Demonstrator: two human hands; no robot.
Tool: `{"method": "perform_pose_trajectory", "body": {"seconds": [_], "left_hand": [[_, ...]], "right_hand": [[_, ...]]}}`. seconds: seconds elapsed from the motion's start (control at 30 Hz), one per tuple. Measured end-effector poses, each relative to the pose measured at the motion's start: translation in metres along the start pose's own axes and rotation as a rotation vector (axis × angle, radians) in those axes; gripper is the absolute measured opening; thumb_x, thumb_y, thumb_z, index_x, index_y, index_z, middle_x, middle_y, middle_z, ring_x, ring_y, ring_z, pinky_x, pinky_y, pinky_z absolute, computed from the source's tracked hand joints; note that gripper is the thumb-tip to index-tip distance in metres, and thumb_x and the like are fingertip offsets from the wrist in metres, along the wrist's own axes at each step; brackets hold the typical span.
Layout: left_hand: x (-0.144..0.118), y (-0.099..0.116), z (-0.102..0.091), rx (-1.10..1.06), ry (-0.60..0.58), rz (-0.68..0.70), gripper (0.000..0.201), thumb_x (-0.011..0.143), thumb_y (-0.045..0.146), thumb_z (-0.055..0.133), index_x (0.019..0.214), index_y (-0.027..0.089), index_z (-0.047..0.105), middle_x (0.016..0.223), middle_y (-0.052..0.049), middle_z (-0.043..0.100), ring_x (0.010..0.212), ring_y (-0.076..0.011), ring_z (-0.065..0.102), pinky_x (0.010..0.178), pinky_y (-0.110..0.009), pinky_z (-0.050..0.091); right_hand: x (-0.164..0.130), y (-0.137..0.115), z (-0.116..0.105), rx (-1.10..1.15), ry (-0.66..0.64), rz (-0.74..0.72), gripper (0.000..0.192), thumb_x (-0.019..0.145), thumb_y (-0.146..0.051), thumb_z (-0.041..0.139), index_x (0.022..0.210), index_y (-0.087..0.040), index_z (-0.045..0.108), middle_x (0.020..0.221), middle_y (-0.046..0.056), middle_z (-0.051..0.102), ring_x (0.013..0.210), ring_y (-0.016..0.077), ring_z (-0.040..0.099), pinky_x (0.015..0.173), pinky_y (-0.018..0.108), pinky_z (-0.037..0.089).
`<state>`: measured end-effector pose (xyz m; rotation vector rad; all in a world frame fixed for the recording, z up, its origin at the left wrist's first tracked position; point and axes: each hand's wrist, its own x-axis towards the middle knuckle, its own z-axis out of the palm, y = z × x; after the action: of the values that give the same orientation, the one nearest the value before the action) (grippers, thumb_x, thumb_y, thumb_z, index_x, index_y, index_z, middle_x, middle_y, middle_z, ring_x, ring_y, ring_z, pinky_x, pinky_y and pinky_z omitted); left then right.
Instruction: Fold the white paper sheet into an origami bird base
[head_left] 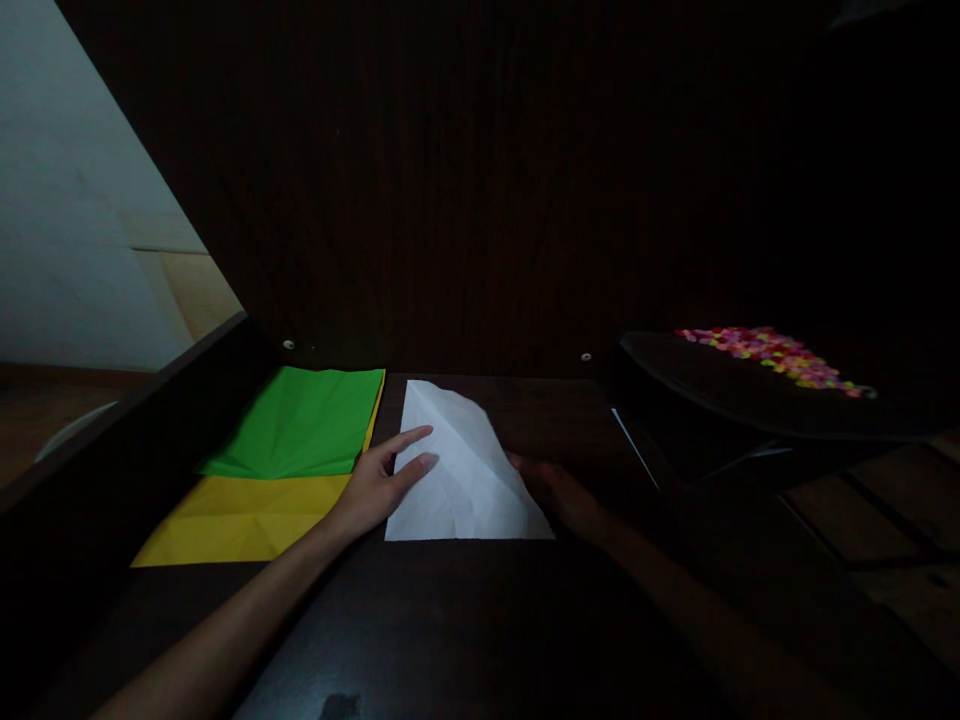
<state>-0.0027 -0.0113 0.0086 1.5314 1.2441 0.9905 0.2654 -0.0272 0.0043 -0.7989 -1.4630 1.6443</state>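
On the dark desk (465, 620) lies a white paper sheet (457, 470), partly folded. The left hand (379, 485) rests flat on its left edge, fingers spread; the right hand (559, 495) touches its right edge. Just left lies a green sheet (300, 420) atop a yellow sheet (240, 515). Far right, colourful small pieces (772, 355) sit on a dark tray (712, 390).

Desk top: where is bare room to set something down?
Bare desk lies near the edge, between the forearms, and behind the white paper. It is crowded left, where green paper overlaps yellow paper, and both hands rest on the white sheet.
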Motion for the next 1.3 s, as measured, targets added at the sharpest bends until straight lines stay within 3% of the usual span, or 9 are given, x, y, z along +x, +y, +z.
{"method": "perform_pose_trajectory", "body": {"seconds": [0.17,0.4,0.53,0.63,0.77,0.97,1.13,1.2,1.3], "left_hand": [[0.003,-0.004,0.0,-0.236,0.046,-0.04,0.061,0.079,0.065,0.061,0.113,0.015,0.071,0.124,-0.013,0.067,0.122,-0.033,0.055,0.102,-0.041,0.042],[-0.004,0.011,0.002,-0.662,-0.081,-0.205,0.056,0.077,0.058,0.065,0.104,0.009,0.071,0.104,-0.014,0.073,0.102,-0.0336,0.066,0.087,-0.039,0.051],[-0.006,0.012,0.001,-0.607,-0.1,-0.196,0.048,0.069,0.032,0.073,0.113,0.012,0.066,0.103,-0.009,0.073,0.092,-0.0297,0.068,0.074,-0.033,0.053],[-0.005,0.007,0.001,-0.515,-0.096,-0.11,0.073,0.06,0.013,0.076,0.13,0.017,0.055,0.113,-0.009,0.069,0.096,-0.0283,0.066,0.072,-0.029,0.053],[-0.006,0.004,0.004,-0.54,-0.176,0.018,0.103,0.069,0.016,0.076,0.153,0.026,0.018,0.139,-0.014,0.052,0.113,-0.0313,0.059,0.083,-0.035,0.053],[-0.013,0.006,0.007,-0.541,-0.284,0.022,0.111,0.076,0.017,0.074,0.153,0.037,-0.004,0.15,-0.016,0.038,0.113,-0.0349,0.059,0.081,-0.041,0.056],[-0.017,0.006,0.008,-0.58,-0.402,-0.03,0.113,0.078,0.016,0.074,0.151,0.038,-0.01,0.14,-0.017,0.05,0.101,-0.0308,0.066,0.077,-0.04,0.057],[-0.017,0.004,0.008,-0.572,-0.437,-0.057,0.114,0.077,0.016,0.075,0.152,0.035,-0.009,0.132,-0.017,0.056,0.097,-0.028,0.067,0.076,-0.038,0.057],[-0.017,0.0,0.01,-0.541,-0.469,-0.112,0.11,0.076,0.019,0.077,0.154,0.026,-0.001,0.114,-0.016,0.067,0.09,-0.0245,0.069,0.074,-0.035,0.056]], "right_hand": [[-0.001,-0.012,0.01,-0.322,-0.054,-0.011,0.041,0.088,-0.059,0.053,0.119,-0.035,0.067,0.156,-0.003,0.031,0.141,0.0288,0.033,0.114,0.047,0.026],[-0.001,0.001,0.005,-0.518,-0.08,-0.076,0.037,0.083,-0.042,0.068,0.117,-0.029,0.069,0.154,0.009,0.035,0.126,0.0304,0.052,0.105,0.05,0.038],[0.0,0.007,0.005,-0.449,-0.007,-0.035,0.038,0.077,-0.036,0.073,0.114,-0.026,0.071,0.141,0.01,0.053,0.104,0.0242,0.062,0.087,0.038,0.048],[0.0,0.006,0.005,-0.434,0.026,-0.02,0.039,0.076,-0.032,0.074,0.114,-0.024,0.071,0.114,0.007,0.067,0.076,0.0146,0.059,0.067,0.028,0.046],[-0.001,0.002,0.004,-0.467,0.089,-0.004,0.043,0.078,-0.031,0.072,0.12,-0.023,0.068,0.076,-0.002,0.06,0.06,0.0095,0.046,0.057,0.024,0.038],[0.001,-0.001,0.002,-0.391,0.099,-0.006,0.042,0.08,-0.033,0.07,0.12,-0.022,0.067,0.083,0.002,0.068,0.063,0.0109,0.051,0.061,0.026,0.043],[0.003,0.0,0.007,-0.235,0.135,0.055,0.061,0.076,-0.032,0.074,0.133,-0.025,0.055,0.107,0.006,0.07,0.064,0.0109,0.059,0.058,0.026,0.05],[0.003,0.001,0.009,-0.2,0.12,0.102,0.058,0.075,-0.034,0.074,0.129,-0.023,0.057,0.093,0.004,0.071,0.059,0.0114,0.06,0.052,0.025,0.049],[0.002,0.002,0.012,-0.238,0.061,0.133,0.028,0.076,-0.038,0.072,0.094,-0.016,0.071,0.067,0.0,0.066,0.05,0.01,0.056,0.045,0.021,0.044]]}}
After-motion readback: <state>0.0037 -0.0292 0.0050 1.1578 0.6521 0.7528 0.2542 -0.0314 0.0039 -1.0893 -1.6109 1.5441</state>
